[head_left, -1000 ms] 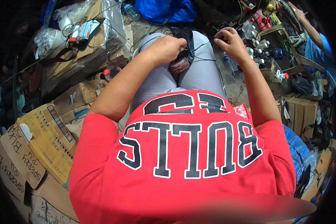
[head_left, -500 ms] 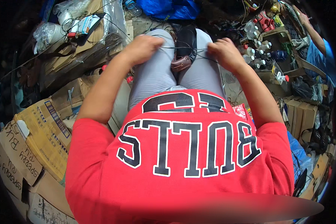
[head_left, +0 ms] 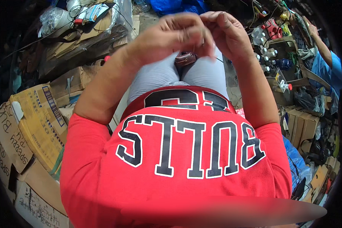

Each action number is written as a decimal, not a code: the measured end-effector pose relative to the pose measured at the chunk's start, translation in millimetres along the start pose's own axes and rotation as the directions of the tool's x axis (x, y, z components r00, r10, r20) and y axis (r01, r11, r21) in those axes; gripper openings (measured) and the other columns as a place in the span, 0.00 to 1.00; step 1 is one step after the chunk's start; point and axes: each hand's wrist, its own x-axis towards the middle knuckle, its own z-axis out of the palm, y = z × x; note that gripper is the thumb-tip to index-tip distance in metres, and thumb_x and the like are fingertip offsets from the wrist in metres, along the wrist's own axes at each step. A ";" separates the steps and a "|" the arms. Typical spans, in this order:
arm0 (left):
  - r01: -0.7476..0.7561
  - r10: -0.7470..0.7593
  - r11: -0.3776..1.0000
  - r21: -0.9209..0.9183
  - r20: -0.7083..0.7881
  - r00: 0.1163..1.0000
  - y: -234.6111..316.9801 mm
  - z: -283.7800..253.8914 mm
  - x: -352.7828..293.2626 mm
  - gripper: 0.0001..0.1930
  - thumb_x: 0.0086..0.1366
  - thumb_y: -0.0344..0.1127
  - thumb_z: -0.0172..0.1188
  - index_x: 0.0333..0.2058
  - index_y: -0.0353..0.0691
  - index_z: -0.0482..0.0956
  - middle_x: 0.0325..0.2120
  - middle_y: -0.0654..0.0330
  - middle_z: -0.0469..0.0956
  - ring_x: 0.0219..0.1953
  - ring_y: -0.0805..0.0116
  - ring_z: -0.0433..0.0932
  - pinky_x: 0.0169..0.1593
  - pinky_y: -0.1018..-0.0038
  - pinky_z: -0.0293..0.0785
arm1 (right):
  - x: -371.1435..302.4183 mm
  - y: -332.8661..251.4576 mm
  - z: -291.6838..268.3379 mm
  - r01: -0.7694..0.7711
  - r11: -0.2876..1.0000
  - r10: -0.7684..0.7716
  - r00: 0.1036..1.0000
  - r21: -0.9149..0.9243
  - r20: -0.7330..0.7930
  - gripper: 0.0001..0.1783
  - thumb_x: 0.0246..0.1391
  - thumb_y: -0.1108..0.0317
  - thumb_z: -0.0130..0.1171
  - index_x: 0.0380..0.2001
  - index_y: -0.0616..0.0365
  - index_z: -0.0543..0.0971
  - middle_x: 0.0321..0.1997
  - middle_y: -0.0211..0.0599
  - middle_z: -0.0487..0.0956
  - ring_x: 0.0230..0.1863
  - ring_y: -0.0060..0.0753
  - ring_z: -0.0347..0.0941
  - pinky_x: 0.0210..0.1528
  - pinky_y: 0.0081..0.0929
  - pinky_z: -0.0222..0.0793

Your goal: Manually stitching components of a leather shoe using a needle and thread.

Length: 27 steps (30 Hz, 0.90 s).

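My left hand (head_left: 178, 36) is raised over my knees, its fingers bent and smeared by motion. Close beside it is my right hand (head_left: 230, 36), thumb and fingers pressed together in a pinch; whatever they hold is too fine to make out. Below the hands, between my grey-clad thighs, sits a brown leather shoe (head_left: 186, 59) with stitching along its edge. My hands hide most of it. A short bit of black cord (head_left: 219, 59) shows below my right hand.
Flattened cardboard boxes (head_left: 38, 129) lie to my left, with a plastic-covered stack (head_left: 91, 45) beyond. Several small bottles (head_left: 268, 53) stand at the right, near a wooden frame (head_left: 317, 76). Another person's arm (head_left: 321, 43) reaches in at the far right.
Both hands have risen and come together from either side of the shoe. The black cord stretched between them before now shows only as a short bit.
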 end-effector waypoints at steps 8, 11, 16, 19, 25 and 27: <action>0.439 -0.367 0.796 0.415 -0.245 0.897 -25.7 -5.2 -51.2 0.11 0.67 0.38 0.51 0.36 0.36 0.76 0.25 0.66 0.74 0.25 0.82 0.67 0.31 0.83 0.63 | -54.4 -3.0 -13.2 -0.296 0.949 0.286 0.953 -0.104 -0.100 0.28 0.64 0.46 0.38 0.45 0.61 0.73 0.17 0.23 0.65 0.17 0.14 0.54 0.25 0.14 0.52; 0.453 -0.338 0.753 0.477 -0.310 0.888 -22.7 -5.0 -43.4 0.08 0.62 0.33 0.58 0.36 0.35 0.77 0.24 0.70 0.70 0.27 0.83 0.64 0.31 0.84 0.61 | -50.3 -12.1 -12.6 -0.230 0.973 0.216 0.941 -0.021 -0.259 0.28 0.64 0.47 0.37 0.49 0.61 0.70 0.19 0.23 0.66 0.16 0.10 0.50 0.26 0.15 0.53; 0.394 -0.104 0.533 0.749 -0.404 0.909 -27.6 7.7 -7.4 0.10 0.56 0.32 0.64 0.36 0.36 0.80 0.23 0.68 0.71 0.26 0.83 0.67 0.31 0.83 0.64 | -34.7 -16.5 -3.1 -0.040 0.991 0.071 0.967 0.128 -0.244 0.29 0.64 0.46 0.38 0.49 0.62 0.70 0.21 0.30 0.70 0.16 0.12 0.51 0.28 0.16 0.54; 0.409 -0.067 0.597 0.691 -0.465 0.883 -50.6 13.2 12.5 0.09 0.55 0.32 0.64 0.35 0.36 0.81 0.23 0.66 0.74 0.26 0.82 0.70 0.30 0.83 0.67 | -22.0 -14.7 11.9 0.042 0.987 0.000 0.964 0.155 -0.266 0.29 0.63 0.46 0.38 0.50 0.63 0.70 0.20 0.31 0.69 0.17 0.14 0.51 0.29 0.17 0.54; 0.285 0.105 0.756 0.590 -0.538 0.836 -61.3 1.8 20.4 0.07 0.57 0.32 0.64 0.32 0.33 0.81 0.25 0.66 0.78 0.28 0.81 0.73 0.32 0.83 0.70 | -21.3 -16.2 4.1 0.150 0.979 -0.090 0.926 0.140 -0.366 0.29 0.62 0.48 0.44 0.54 0.63 0.67 0.47 0.47 0.75 0.43 0.33 0.72 0.51 0.30 0.66; 0.286 0.109 0.765 0.578 -0.553 0.826 -63.6 -0.7 20.6 0.08 0.57 0.32 0.64 0.32 0.33 0.80 0.25 0.66 0.78 0.28 0.81 0.73 0.33 0.83 0.70 | -23.3 -4.8 2.1 0.080 0.996 -0.060 0.910 0.031 -0.411 0.27 0.62 0.51 0.45 0.53 0.63 0.68 0.47 0.46 0.76 0.44 0.33 0.73 0.51 0.30 0.66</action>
